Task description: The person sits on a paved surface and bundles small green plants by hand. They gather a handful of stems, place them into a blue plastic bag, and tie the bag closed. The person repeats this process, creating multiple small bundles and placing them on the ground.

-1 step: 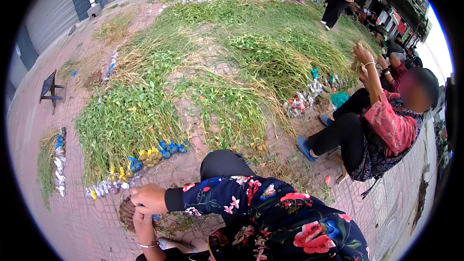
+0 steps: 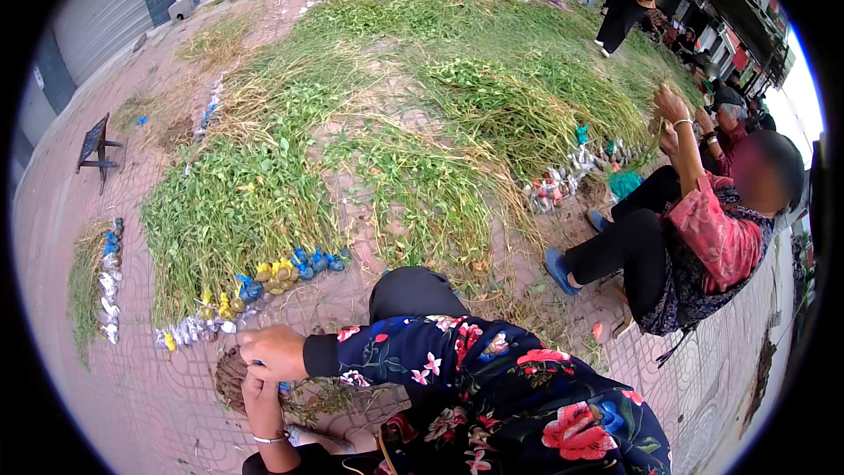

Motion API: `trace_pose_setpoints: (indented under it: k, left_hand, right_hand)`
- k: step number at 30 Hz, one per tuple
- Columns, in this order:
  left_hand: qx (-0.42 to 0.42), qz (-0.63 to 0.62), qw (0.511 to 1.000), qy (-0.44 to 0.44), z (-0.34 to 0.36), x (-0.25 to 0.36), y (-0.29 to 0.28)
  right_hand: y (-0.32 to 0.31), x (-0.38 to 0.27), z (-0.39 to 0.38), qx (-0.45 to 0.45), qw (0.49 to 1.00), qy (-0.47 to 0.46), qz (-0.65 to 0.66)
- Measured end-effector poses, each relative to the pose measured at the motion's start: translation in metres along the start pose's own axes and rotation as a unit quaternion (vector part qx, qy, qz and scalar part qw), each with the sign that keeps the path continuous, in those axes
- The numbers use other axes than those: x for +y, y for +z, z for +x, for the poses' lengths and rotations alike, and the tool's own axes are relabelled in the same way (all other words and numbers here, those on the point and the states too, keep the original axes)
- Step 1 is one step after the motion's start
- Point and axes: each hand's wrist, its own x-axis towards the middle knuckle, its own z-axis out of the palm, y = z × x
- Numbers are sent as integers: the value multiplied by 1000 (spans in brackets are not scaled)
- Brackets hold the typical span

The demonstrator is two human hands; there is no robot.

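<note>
My right hand [image 2: 278, 352], in a dark floral sleeve, is closed with its fingertips pressed against those of my left hand [image 2: 261, 406]. My left hand is closed too, below it, with a pale bracelet at the wrist. Whatever lies between the fingers is too small or hidden to make out. Just beneath and beside them is a brown clump of soil [image 2: 229, 380] on the paving. A small scrap of blue [image 2: 284, 388] shows behind the hands, next to loose green stems [image 2: 325, 398].
Green plant bundles [image 2: 237, 220] lie ahead, their bases wrapped in yellow bags [image 2: 281, 273], blue bags [image 2: 251, 288] and white bags [image 2: 198, 332]. A smaller bundle [image 2: 82, 299] lies left, beyond it a black stand [image 2: 95, 151]. A co-worker [image 2: 721, 229] sits at right, hands raised; other people are farther back.
The whole view has shifted slightly, so the surroundings sit a little to the right. My two hands keep together in nearly the same pose.
</note>
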Motion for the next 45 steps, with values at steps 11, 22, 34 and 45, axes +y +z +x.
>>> trace_pose_setpoints:
  k: [11,22,34,45]
  left_hand:
    - [73,187,972,122,5,-8,6]
    - [130,350,902,216,6,-7,21]
    - [54,76,993,73,2,2,10]
    - [72,93,989,86,4,-1,14]
  right_hand:
    - [-8,-2,2,-13,995,100,-8]
    - [-1,9,4,-42,980,191,42]
    - [-7,15,10,-74,985,41,152]
    - [4,12,5,-34,996,67,52]
